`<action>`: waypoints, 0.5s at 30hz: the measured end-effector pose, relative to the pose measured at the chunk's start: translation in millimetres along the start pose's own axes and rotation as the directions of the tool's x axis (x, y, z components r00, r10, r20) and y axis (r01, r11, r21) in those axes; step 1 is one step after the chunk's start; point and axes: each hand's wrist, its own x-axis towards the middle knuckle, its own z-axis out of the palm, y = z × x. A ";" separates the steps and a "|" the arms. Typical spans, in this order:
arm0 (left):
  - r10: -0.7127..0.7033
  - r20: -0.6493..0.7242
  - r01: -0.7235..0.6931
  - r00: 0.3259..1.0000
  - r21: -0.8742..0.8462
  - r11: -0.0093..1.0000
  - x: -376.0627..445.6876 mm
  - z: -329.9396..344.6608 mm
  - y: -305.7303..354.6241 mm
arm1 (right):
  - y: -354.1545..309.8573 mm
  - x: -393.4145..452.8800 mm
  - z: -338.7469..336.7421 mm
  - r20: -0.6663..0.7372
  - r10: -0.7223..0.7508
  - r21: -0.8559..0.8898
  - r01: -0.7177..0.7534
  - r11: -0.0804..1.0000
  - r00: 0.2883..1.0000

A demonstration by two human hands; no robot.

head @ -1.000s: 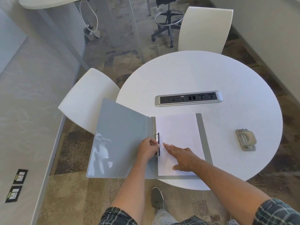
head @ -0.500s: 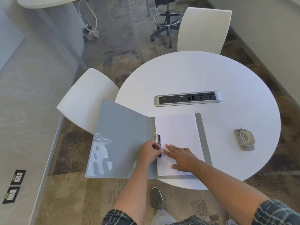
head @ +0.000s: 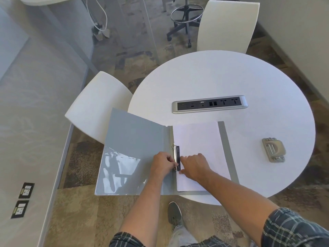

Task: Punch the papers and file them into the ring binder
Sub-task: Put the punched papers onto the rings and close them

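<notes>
A grey ring binder (head: 131,148) lies open at the near left edge of the round white table (head: 231,82), its left cover hanging past the rim. White papers (head: 197,139) lie on its right half. The black and metal ring mechanism (head: 176,154) runs along the spine. My left hand (head: 163,164) pinches the lower end of the mechanism from the left. My right hand (head: 194,165) has its fingers curled at the mechanism from the right, resting on the papers' left margin. A grey metal hole punch (head: 273,149) sits on the table to the right, apart from both hands.
A silver power and data strip (head: 209,104) is set into the table's middle. One white chair (head: 96,107) stands at the left beside the binder cover, another white chair (head: 227,25) at the far side. A black stool base (head: 185,16) is behind. My shoe (head: 174,213) shows below the table.
My right hand slid left from lying flat on the papers and curled its fingers at the ring mechanism. My left hand stayed at the mechanism.
</notes>
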 end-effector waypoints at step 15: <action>0.068 -0.086 -0.067 0.994 0.021 0.998 -21.5 18.2 -2.7 | -9.2 4.1 9.6 -0.050 -0.017 -0.005 0.016 1.000 0.999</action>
